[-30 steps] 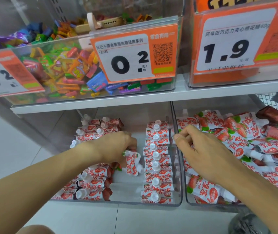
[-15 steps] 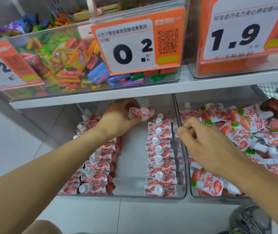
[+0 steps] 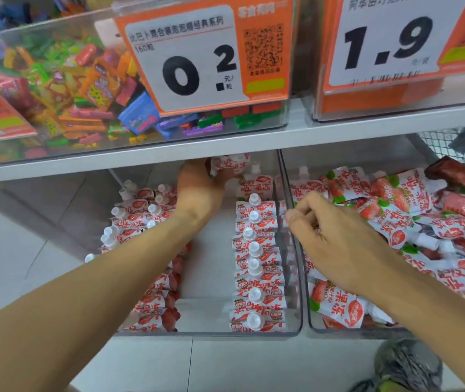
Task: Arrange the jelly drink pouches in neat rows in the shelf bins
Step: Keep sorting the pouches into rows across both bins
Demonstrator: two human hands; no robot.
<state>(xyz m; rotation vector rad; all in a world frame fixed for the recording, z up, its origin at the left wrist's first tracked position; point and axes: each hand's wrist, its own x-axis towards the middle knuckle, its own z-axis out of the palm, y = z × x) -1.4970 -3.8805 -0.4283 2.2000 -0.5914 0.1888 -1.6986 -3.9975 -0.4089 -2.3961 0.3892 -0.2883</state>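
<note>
My left hand (image 3: 200, 188) reaches to the back of the left clear bin (image 3: 211, 332) and grips a red-and-white jelly drink pouch (image 3: 230, 164) just under the shelf edge. That bin holds a neat pouch row on its right (image 3: 256, 267) and a row on its left (image 3: 146, 250), with a bare strip between. My right hand (image 3: 336, 239) hovers over the divider between the bins, fingers curled; whether it holds anything is hidden. The right clear bin (image 3: 338, 332) holds a loose pile of pouches (image 3: 412, 219).
A white shelf board (image 3: 254, 142) runs just above the bins and hides their back. On it stand a candy bin (image 3: 56, 89) with a 0.2 price tag (image 3: 206, 58) and another with a 1.9 tag (image 3: 389, 43). Wire mesh (image 3: 457, 148) at right.
My left hand carried the pouch from the middle of the left bin up to its back, under the shelf edge. My right hand stayed by the divider. The camera moved closer.
</note>
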